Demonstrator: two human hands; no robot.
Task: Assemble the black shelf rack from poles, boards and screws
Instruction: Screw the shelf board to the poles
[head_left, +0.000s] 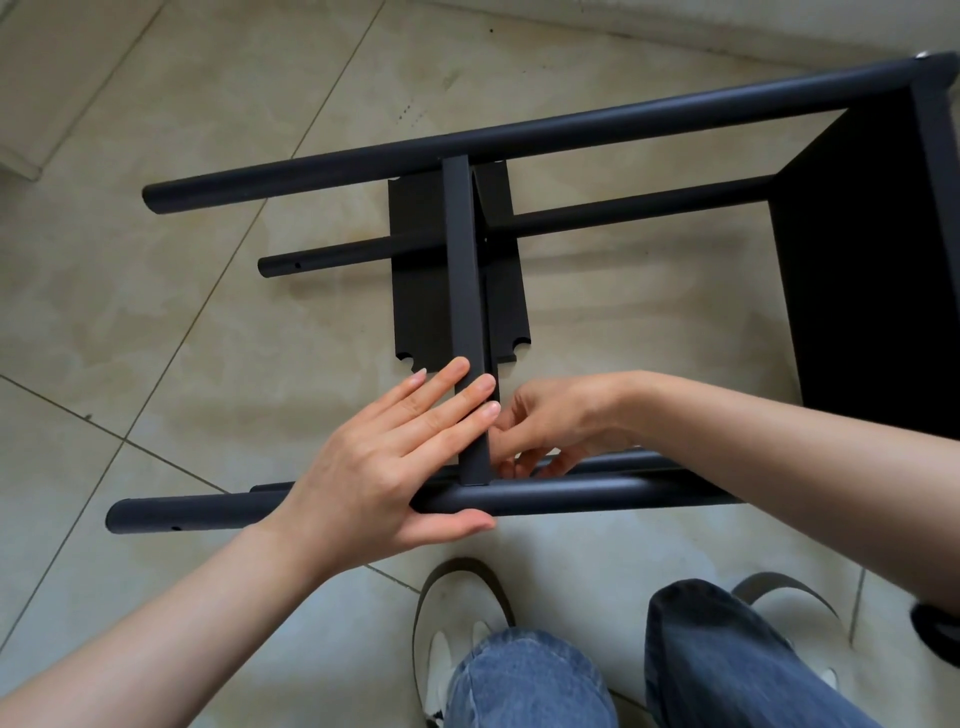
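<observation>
The black rack lies on its side on the tiled floor. A far upper pole (467, 143) and a near upper pole (571, 499) run left to right, joined at the right by a fitted black board (862, 270). A second board (465, 291) stands on edge between these poles. My left hand (395, 467) grips the near pole, thumb under it, fingers flat against this board's near end. My right hand (556, 423) is pinched at the joint of board and pole; what its fingertips hold is hidden. A lower pole (623, 210) runs beneath. Another loose board (415, 270) lies flat on the floor.
My two feet in light shoes (457, 639) and blue jeans (727, 660) stand just in front of the near pole. A wall base (675, 31) runs along the top of the view. Open floor tiles (130, 312) spread to the left.
</observation>
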